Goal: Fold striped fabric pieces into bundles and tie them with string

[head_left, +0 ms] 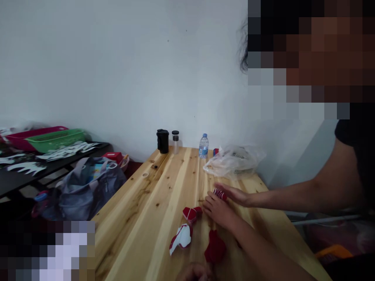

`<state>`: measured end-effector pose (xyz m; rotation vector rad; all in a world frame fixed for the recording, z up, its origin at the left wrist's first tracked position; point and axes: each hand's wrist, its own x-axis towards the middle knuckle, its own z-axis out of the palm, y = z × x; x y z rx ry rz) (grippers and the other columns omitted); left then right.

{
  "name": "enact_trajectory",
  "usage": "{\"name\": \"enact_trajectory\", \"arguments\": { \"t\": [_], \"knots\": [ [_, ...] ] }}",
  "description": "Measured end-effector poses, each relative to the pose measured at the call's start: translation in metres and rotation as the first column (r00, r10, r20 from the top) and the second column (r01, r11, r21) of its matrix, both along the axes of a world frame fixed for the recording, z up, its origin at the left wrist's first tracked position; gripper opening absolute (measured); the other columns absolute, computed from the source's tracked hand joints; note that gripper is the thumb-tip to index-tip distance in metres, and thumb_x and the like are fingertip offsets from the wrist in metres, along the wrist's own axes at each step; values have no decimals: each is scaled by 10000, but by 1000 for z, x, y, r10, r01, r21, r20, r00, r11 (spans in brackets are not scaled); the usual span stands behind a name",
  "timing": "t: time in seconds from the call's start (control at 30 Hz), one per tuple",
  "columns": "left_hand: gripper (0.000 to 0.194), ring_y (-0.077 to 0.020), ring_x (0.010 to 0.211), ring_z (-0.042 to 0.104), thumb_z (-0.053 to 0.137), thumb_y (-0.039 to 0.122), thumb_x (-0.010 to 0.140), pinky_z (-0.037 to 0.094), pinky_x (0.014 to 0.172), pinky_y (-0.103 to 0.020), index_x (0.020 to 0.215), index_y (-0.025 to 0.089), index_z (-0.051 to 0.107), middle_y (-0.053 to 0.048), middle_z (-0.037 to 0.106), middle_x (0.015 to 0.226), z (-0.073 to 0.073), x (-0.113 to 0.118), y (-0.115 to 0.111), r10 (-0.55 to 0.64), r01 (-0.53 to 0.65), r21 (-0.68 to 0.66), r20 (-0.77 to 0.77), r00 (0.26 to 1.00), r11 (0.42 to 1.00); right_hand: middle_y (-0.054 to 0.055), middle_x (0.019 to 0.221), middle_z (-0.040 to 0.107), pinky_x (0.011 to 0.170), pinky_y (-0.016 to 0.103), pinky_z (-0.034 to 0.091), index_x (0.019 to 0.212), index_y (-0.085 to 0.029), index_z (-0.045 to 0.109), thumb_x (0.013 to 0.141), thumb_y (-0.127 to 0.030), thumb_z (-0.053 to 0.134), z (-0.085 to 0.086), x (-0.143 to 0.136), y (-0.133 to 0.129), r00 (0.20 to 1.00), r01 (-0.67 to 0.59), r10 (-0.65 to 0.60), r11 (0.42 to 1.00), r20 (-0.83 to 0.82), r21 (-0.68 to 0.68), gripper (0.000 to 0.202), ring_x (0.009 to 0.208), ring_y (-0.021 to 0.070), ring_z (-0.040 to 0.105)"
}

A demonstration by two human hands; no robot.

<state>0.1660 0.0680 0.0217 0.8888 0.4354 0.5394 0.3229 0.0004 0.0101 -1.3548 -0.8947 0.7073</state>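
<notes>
At the bottom edge, one of my hands [193, 272], seemingly my left hand, is only partly in view; its fingers are mostly cut off. My other hand is out of frame. Nearest to it lies a dark red soft-looking piece [215, 246] on the wooden table. Left of that is a red piece with a white sheet-like part [183, 237]. Beyond it sits a small red piece with thin white lines [190, 214]. A co-worker's two hands [218, 208] are around a red roll with white stripes [219, 193].
The wooden table [140, 218] bears a clear plastic bag [234, 160], a water bottle [203, 146], a clear jar [175, 143] and a black cup [163, 141]. A grey bag [84, 191] and a black table [17, 171] with baskets stand left. The co-worker leans in from the right.
</notes>
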Motion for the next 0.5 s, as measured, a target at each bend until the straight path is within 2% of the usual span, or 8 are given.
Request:
{"name": "enact_trajectory", "arguments": {
  "t": [0.1, 0.2, 0.33, 0.47, 0.5],
  "knots": [
    [242, -325, 1077, 603, 754, 289, 763, 495, 710, -336, 985, 335, 669, -13, 721, 928, -6, -8, 10, -44, 47, -80, 39, 998, 996, -47, 869, 744, 782, 421, 591, 833, -427, 724, 789, -397, 657, 2, 1, 0, 1000, 5, -5, 1000, -13, -4, 85, 987, 260, 674],
    [210, -326, 1140, 571, 742, 209, 761, 484, 712, -319, 922, 321, 667, -11, 714, 902, -10, -10, 15, -15, 26, -154, 72, 997, 988, -42, 861, 750, 756, 391, 593, 825, -414, 725, 799, -410, 649, 4, 3, -1, 1000, -2, 2, 1000, -21, -12, 81, 957, 237, 681],
    [152, -313, 1224, 512, 698, 175, 794, 466, 770, -309, 834, 310, 645, -2, 701, 892, -13, 9, -3, 118, -96, -221, 91, 989, 970, -37, 902, 757, 746, 385, 597, 846, -406, 733, 793, -450, 658, 5, 5, -2, 999, -44, 43, 998, -30, -37, 102, 944, 233, 688],
    [170, -281, 1367, 336, 703, 157, 800, 412, 909, -307, 848, 301, 625, 12, 678, 1012, -16, 30, -26, 306, -301, -174, 2, 952, 938, -22, 1092, 731, 830, 421, 593, 979, -393, 731, 812, -539, 618, 8, 11, -6, 991, -124, 120, 990, -63, -69, 249, 1046, 244, 673],
    [179, -274, 1376, 312, 715, 153, 793, 393, 935, -308, 850, 297, 626, 9, 672, 1010, -16, 30, -26, 302, -301, -161, -19, 953, 940, -19, 1130, 719, 859, 427, 585, 1018, -393, 723, 814, -561, 609, 10, 12, -8, 986, -153, 148, 986, -78, -72, 288, 1075, 243, 663]
  ]
}}
